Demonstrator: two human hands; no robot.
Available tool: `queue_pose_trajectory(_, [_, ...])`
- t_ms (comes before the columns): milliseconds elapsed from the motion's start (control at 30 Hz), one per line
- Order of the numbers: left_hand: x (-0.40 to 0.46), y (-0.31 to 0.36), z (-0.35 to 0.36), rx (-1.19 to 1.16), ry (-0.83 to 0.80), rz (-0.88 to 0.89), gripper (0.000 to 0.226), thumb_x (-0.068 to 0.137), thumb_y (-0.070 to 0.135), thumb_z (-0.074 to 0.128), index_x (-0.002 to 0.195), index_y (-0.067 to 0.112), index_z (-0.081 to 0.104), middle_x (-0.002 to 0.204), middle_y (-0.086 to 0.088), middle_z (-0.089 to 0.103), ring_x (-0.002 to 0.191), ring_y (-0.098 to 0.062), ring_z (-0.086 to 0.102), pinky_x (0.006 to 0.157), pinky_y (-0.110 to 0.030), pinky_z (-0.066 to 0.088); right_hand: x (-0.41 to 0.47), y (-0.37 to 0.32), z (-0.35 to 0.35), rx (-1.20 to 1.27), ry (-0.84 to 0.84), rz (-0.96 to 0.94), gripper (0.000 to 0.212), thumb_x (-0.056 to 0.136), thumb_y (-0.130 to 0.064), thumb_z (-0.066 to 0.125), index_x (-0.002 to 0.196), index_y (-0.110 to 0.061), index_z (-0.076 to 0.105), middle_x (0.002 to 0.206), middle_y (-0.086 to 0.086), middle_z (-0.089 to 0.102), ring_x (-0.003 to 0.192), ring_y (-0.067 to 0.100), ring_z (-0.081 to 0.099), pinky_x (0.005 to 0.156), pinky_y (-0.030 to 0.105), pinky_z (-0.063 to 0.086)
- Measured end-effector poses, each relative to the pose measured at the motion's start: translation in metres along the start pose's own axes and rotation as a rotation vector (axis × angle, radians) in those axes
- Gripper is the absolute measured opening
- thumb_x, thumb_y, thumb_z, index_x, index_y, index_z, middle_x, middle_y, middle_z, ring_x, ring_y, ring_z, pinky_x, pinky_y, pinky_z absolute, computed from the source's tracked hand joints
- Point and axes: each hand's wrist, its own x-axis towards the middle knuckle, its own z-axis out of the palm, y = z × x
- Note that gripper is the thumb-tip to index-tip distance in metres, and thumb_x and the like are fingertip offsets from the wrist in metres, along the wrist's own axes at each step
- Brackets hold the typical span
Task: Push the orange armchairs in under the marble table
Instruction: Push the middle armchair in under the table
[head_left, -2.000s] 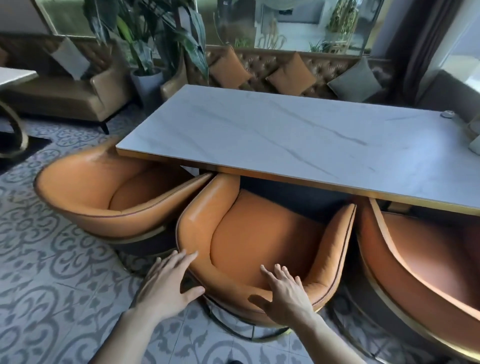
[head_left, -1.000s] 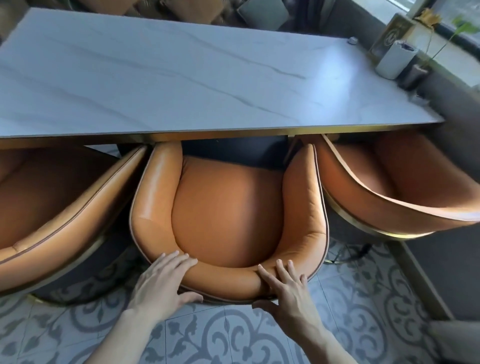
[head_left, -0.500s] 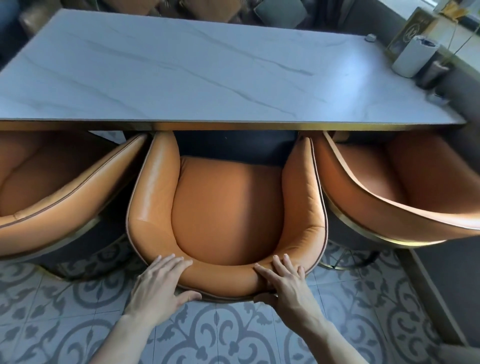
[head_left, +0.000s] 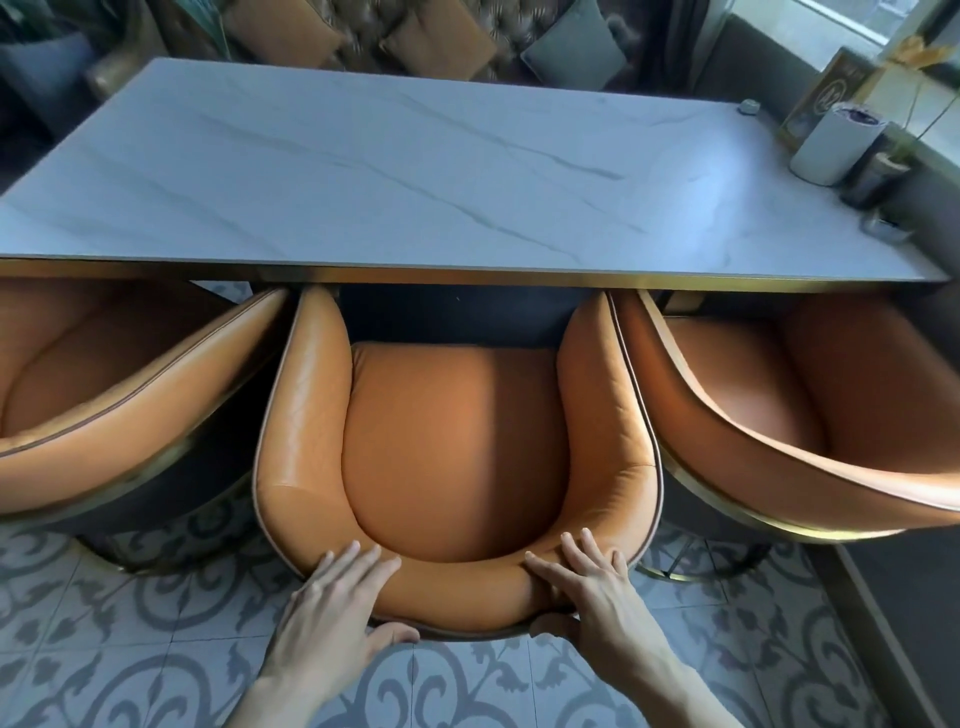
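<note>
At the near edge of the marble surface (head_left: 415, 171), the middle armchair (head_left: 452, 447) sits with its arm tips just under the gold rim, flanked closely by a left armchair (head_left: 104, 395) and a right armchair (head_left: 810, 415). The left hand (head_left: 332, 608) and right hand (head_left: 587, 592) lie spread on its padded back, thumbs hooked beneath, so the push on this chair looks under way. The next move likely calls for an even, straight shove, since both neighbours crowd its sides.

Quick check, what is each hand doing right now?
Left hand: open, fingers flat on the middle armchair backrest, thumb underneath.
Right hand: open, fingers over the same backrest, thumb underneath.
</note>
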Motion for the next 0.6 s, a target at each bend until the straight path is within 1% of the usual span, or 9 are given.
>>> queue_pose_trajectory(67, [0.010,0.003,-0.001,-0.016,-0.005,-0.002,0.098,0.068,0.092,0.025,0.143,0.031,0.042,0.151,0.006,0.039,0.142,-0.017,0.027,0.113,-0.031,0.010,0.009,0.007,-0.005,-0.001,-0.015,0.000,0.071,0.086,-0.058,0.063,0.149,-0.046,0.033,0.151,0.007,0.038,0.146,0.034,0.016,0.110,0.058,0.024])
queue_pose_trajectory(133, [0.022,0.005,-0.001,-0.033,0.001,-0.017,0.094,0.070,0.089,0.031,0.144,0.031,0.041,0.152,0.005,0.036,0.142,-0.017,0.025,0.113,-0.031,0.008,0.019,0.014,-0.008,0.004,-0.009,-0.002,0.070,0.087,-0.058,0.062,0.150,-0.047,0.032,0.153,0.008,0.036,0.147,0.035,0.015,0.110,0.056,0.023])
queue_pose_trajectory(233, [0.038,0.003,-0.004,-0.035,0.009,-0.017,0.098,0.068,0.091,0.026,0.144,0.031,0.042,0.151,0.004,0.037,0.142,-0.018,0.026,0.114,-0.032,0.011,0.034,0.021,-0.010,-0.001,-0.005,-0.006,0.071,0.087,-0.057,0.063,0.150,-0.047,0.032,0.156,0.009,0.035,0.147,0.036,0.015,0.111,0.056,0.024])
queue_pose_trajectory(333, [0.053,0.000,-0.007,-0.036,0.010,-0.020,0.096,0.068,0.088,0.030,0.145,0.031,0.040,0.152,0.004,0.035,0.143,-0.017,0.024,0.116,-0.033,0.010,0.049,0.026,-0.014,0.006,-0.007,-0.003,0.071,0.088,-0.057,0.062,0.151,-0.047,0.030,0.158,0.009,0.032,0.149,0.034,0.011,0.113,0.057,0.021])
queue_pose_trajectory(433, [0.067,0.001,-0.010,-0.038,0.030,-0.031,0.096,0.068,0.089,0.029,0.145,0.031,0.040,0.153,0.003,0.035,0.143,-0.017,0.023,0.115,-0.032,0.008,0.063,0.035,-0.019,0.009,-0.009,-0.018,0.069,0.089,-0.059,0.060,0.150,-0.048,0.030,0.155,0.009,0.036,0.147,0.034,0.015,0.110,0.058,0.025])
queue_pose_trajectory(600, [0.090,0.006,-0.013,-0.053,0.036,-0.048,0.093,0.068,0.083,0.035,0.146,0.031,0.037,0.154,0.002,0.033,0.144,-0.017,0.020,0.117,-0.033,0.007,0.086,0.053,-0.027,-0.014,0.007,-0.038,0.070,0.087,-0.064,0.059,0.150,-0.047,0.034,0.149,0.008,0.042,0.142,0.034,0.023,0.102,0.053,0.031])
